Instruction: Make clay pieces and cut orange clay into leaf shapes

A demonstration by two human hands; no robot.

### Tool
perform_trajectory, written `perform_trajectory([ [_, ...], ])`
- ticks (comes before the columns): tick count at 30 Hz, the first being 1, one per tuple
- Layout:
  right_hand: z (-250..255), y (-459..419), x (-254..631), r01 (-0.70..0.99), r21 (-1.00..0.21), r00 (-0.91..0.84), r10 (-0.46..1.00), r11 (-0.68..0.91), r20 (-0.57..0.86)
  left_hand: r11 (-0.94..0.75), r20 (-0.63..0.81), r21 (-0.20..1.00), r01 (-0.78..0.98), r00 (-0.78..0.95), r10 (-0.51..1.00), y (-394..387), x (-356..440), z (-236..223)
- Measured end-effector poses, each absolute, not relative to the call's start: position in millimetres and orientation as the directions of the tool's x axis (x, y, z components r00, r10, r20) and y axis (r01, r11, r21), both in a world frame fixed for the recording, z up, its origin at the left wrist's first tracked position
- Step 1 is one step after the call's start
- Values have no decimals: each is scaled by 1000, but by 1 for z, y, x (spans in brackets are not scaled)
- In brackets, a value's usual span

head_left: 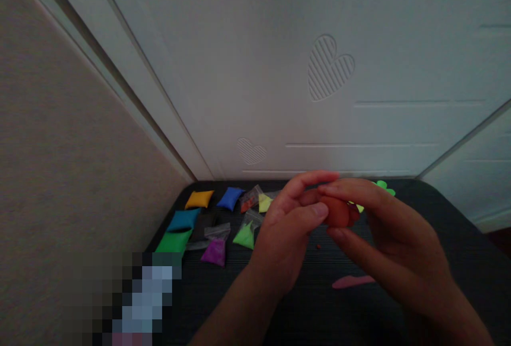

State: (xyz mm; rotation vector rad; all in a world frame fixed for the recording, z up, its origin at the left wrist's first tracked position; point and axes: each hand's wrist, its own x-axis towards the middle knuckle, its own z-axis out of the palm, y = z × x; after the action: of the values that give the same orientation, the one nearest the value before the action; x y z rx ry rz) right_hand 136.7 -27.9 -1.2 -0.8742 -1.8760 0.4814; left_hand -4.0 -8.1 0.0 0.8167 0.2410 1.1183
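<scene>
Above the dark table, a lump of orange-red modelling clay (pixel 337 212) sits between my two hands. A darker red piece (pixel 353 215) shows at its right side. My left hand (pixel 289 223) pinches the lump from the left, thumb against its near face. My right hand (pixel 403 239) closes round it from the right, index finger over the top and thumb underneath. Below the hands lies a pink plastic knife (pixel 351 281), its right end hidden by my right hand. A tiny reddish crumb (pixel 318 246) rests on the table.
Left of my hands lie clay packets: yellow-orange (pixel 200 199), blue (pixel 230 198), teal (pixel 183 220), green (pixel 174 240), purple (pixel 214 251) and light green (pixel 245 235). Bright green items (pixel 385 187) show behind my right hand. A white panel (pixel 279 80) borders the dark table (pixel 255 314).
</scene>
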Motion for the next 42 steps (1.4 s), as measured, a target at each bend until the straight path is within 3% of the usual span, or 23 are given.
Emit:
perform_trajectory([
  [42, -2, -28, 137, 391, -635, -271, 743, 666, 612, 192, 136, 746, -637, 428, 893, -9, -6, 3],
])
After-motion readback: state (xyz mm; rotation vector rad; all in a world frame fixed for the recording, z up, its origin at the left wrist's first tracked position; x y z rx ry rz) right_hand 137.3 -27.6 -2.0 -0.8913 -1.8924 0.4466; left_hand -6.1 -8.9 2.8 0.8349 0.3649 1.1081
